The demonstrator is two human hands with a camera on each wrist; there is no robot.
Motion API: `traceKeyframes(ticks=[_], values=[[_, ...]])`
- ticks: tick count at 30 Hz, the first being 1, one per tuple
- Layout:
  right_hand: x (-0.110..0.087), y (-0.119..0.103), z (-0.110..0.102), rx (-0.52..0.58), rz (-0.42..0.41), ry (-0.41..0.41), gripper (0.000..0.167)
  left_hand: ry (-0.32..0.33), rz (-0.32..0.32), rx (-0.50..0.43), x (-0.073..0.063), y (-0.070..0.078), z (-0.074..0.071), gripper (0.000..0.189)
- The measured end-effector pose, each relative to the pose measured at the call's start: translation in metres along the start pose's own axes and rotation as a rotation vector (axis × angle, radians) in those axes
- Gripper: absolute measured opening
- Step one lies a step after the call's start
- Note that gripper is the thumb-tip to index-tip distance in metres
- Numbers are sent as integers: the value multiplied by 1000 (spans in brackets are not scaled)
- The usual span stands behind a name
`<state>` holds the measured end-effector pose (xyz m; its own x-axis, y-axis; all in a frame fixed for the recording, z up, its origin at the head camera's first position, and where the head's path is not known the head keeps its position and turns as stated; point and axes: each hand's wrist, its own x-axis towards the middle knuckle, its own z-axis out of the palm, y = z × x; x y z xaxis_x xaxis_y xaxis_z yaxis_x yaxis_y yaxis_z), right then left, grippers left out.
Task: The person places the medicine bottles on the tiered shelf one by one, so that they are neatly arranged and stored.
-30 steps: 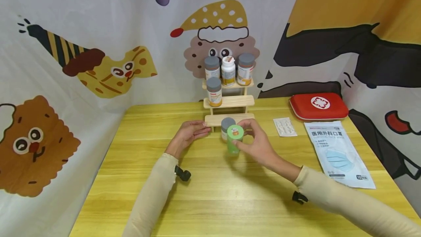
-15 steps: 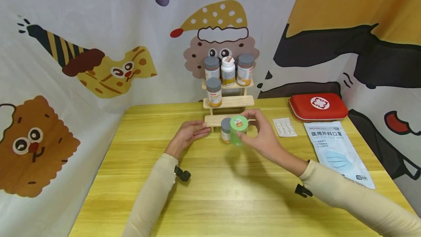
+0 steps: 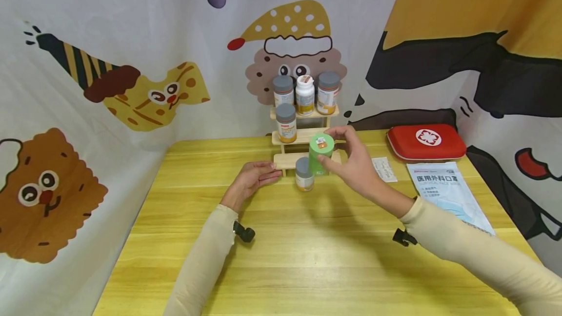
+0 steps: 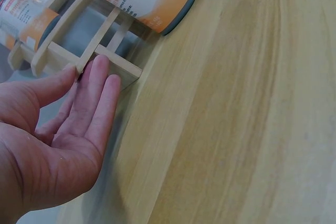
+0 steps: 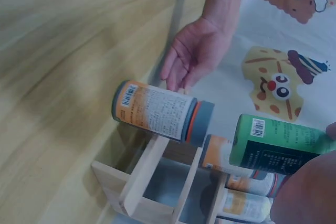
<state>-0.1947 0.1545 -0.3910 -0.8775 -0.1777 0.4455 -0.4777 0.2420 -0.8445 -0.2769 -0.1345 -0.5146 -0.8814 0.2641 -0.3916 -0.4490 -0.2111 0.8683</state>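
My right hand [image 3: 351,162] grips a green bottle [image 3: 321,152] between thumb and fingers, holding it upright over the right part of the small three-step wooden stand [image 3: 287,161]. In the right wrist view the green bottle [image 5: 278,142] appears above the steps. My left hand [image 4: 68,135] pinches the left end of the stand's lowest step between its thumb and extended fingertips. A grey-lidded bottle [image 3: 304,179] stands on the table just in front of the stand. Another grey-lidded bottle [image 3: 287,123] occupies the middle step's left end.
On the top step are two grey-lidded bottles [image 3: 328,94] around a white bottle [image 3: 305,95]. A red first-aid case [image 3: 426,142], a mask packet [image 3: 439,187] and a small white packet [image 3: 384,169] lie at the right. A printed cloth [image 3: 175,23] hangs behind.
My right hand has lifted the green bottle from in front of the grey-lidded bottle and carried it back and slightly right, over the stand. The left hand has stayed in place.
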Motion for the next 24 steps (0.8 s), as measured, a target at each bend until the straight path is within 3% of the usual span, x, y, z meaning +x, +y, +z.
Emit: traceKeyframes(ticks=[5,12,18,24], values=[[13,1,-5,10,43,18,51,2,-3,4,1,0,0,33],[32,8,-7,10,31,65,48,2,-6,7,2,0,0,32],[47,14,-2,-39,48,117,50,0,3,12,2,0,-1,30],[60,23,6,-11,83,161,52,0,-5,3,3,0,-1,32]])
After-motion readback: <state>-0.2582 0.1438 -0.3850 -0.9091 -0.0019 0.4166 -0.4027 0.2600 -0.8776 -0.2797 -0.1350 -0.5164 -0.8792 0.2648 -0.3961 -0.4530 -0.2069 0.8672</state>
